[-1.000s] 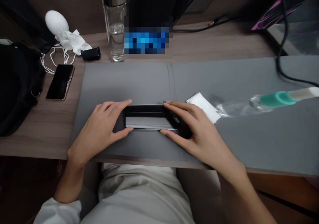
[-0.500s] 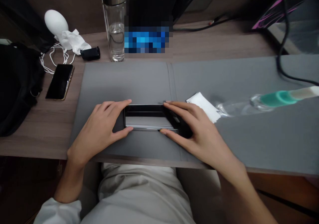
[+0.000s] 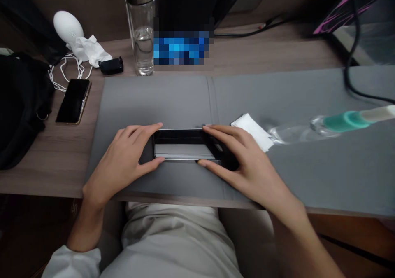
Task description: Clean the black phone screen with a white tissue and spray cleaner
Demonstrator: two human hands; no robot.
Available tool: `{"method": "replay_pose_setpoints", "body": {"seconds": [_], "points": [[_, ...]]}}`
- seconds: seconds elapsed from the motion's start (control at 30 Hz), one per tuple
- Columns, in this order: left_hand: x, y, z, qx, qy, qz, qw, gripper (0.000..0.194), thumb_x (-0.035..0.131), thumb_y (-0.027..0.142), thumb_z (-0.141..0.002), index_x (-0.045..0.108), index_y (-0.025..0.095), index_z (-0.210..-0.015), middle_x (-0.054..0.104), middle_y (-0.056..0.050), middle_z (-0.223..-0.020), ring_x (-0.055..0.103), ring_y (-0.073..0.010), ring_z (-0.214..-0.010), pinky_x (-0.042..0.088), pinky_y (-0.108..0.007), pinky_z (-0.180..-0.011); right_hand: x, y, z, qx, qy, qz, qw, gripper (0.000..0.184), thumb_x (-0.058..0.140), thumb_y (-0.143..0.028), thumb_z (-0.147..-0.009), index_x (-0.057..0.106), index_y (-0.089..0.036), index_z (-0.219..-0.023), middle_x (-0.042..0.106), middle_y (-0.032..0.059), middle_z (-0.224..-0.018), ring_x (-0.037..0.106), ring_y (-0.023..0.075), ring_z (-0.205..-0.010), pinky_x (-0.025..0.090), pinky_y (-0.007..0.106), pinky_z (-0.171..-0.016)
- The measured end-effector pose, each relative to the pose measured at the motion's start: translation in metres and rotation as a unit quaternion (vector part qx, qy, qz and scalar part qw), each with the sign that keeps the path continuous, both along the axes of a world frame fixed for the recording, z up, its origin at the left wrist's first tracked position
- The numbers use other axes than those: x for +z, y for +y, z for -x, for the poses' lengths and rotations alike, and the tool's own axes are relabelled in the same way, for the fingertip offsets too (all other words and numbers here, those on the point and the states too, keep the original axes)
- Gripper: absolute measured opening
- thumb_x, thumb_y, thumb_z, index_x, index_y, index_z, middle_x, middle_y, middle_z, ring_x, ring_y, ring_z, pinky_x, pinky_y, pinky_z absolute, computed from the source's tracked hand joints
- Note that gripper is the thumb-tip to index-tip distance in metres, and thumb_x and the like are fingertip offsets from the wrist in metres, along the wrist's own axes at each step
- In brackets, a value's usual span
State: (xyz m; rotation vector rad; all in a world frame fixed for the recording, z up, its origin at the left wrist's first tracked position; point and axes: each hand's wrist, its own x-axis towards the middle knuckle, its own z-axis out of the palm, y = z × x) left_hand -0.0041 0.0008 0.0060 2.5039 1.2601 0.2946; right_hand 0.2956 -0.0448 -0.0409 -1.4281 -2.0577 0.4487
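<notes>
A black smartphone (image 3: 185, 144) lies sideways on the grey desk mat (image 3: 154, 101), its glossy screen up and reflecting a pale band. My left hand (image 3: 123, 156) grips its left end, with fingertips on the far edge and the thumb on the near edge. At the other end my right hand (image 3: 243, 158) holds it the same way, and covers part of that end. Just beyond my right hand is a folded white tissue (image 3: 252, 131). A clear bottle (image 3: 296, 133) with a teal neck lies or leans beside the tissue.
A second phone (image 3: 73, 101) rests on the wooden desk at left, near a black bag (image 3: 24, 109) and white cables (image 3: 66, 68). At the back stand a water bottle (image 3: 143, 35) and a white egg-shaped device (image 3: 68, 26). A black cable (image 3: 347, 72) hangs at right.
</notes>
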Motion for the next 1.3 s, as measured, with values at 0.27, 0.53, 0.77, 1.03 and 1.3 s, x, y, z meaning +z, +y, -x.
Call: {"method": "replay_pose_setpoints", "body": {"seconds": [0.27, 0.53, 0.77, 1.03, 1.3], "points": [[0.0009, -0.0002, -0.0004, -0.001, 0.006, -0.001, 1.000, 0.067, 0.071, 0.040, -0.102, 0.039, 0.031, -0.160, 0.061, -0.006, -0.154, 0.056, -0.0283, -0.138, 0.046, -0.045, -0.112, -0.0003, 0.0009, -0.0006, 0.001, 0.003, 0.000, 1.000, 0.062, 0.069, -0.048, -0.101, 0.050, -0.036, -0.158, 0.063, 0.0110, -0.149, 0.062, 0.0349, -0.136, 0.052, 0.057, -0.115], [0.0004, -0.0006, -0.0002, -0.001, 0.001, -0.002, 1.000, 0.067, 0.072, 0.039, -0.101, 0.039, 0.032, -0.159, 0.062, -0.006, -0.152, 0.056, -0.0291, -0.138, 0.046, -0.046, -0.112, -0.0011, 0.0009, -0.0004, 0.002, 0.005, 0.000, 1.000, 0.061, 0.068, -0.049, -0.101, 0.050, -0.035, -0.157, 0.063, 0.0120, -0.148, 0.062, 0.0358, -0.135, 0.052, 0.059, -0.113], [0.0002, -0.0004, 0.0000, -0.003, 0.009, -0.005, 1.000, 0.068, 0.072, 0.039, -0.102, 0.038, 0.029, -0.160, 0.062, -0.006, -0.152, 0.055, -0.0280, -0.138, 0.045, -0.043, -0.112, -0.0012, 0.0003, -0.0003, 0.004, 0.001, -0.003, 1.000, 0.062, 0.069, -0.048, -0.101, 0.050, -0.035, -0.158, 0.062, 0.0121, -0.149, 0.061, 0.0356, -0.136, 0.052, 0.058, -0.114], [0.0002, -0.0004, 0.0001, -0.006, 0.007, -0.005, 1.000, 0.066, 0.071, 0.039, -0.102, 0.039, 0.029, -0.159, 0.061, -0.005, -0.153, 0.055, -0.0278, -0.138, 0.045, -0.044, -0.113, 0.0004, 0.0007, 0.0003, 0.011, 0.002, -0.008, 1.000, 0.062, 0.069, -0.045, -0.101, 0.050, -0.037, -0.158, 0.063, 0.0104, -0.149, 0.061, 0.0345, -0.136, 0.051, 0.055, -0.114], [0.0002, 0.0000, 0.0004, -0.009, 0.004, -0.012, 1.000, 0.066, 0.072, 0.037, -0.101, 0.041, 0.027, -0.158, 0.062, -0.006, -0.153, 0.056, -0.0272, -0.138, 0.044, -0.042, -0.112, -0.0002, 0.0005, -0.0006, 0.010, 0.000, -0.005, 1.000, 0.061, 0.069, -0.047, -0.101, 0.050, -0.035, -0.158, 0.062, 0.0110, -0.150, 0.061, 0.0341, -0.136, 0.051, 0.054, -0.114]]}}
